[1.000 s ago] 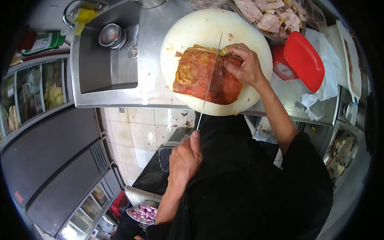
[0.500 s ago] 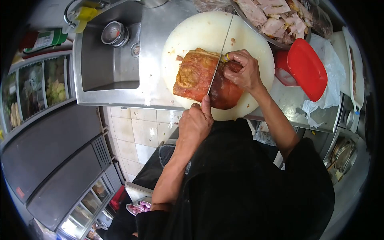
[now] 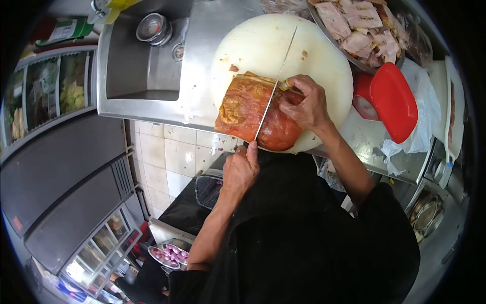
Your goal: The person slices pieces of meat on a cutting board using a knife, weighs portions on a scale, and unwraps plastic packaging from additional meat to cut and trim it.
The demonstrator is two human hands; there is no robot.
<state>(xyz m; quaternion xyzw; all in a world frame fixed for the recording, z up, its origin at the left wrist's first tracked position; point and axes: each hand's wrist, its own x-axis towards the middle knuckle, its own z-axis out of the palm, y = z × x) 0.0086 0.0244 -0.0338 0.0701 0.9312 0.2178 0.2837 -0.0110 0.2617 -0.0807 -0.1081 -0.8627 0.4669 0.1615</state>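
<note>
A thick slab of browned, reddish meat lies on a round white cutting board. My left hand is wrapped round the handle of a long thin knife, thumb along the top, just off the board's near edge. The blade runs across the middle of the slab and points away from me. My right hand presses on the slab's right part with curled fingers, a yellow band showing on one finger. Whether those fingers pinch the meat's edge is hard to see.
A steel sink with small bowls is at the left. Behind the board, to the right, a metal bowl holds cut meat. A red scale and a white plastic bag are at the right. Small onions sit low at left.
The knife and my left hand moved forward, then back toward me, with the blade still across the slab. My right hand stays on the meat. The whole view has shifted slightly.
</note>
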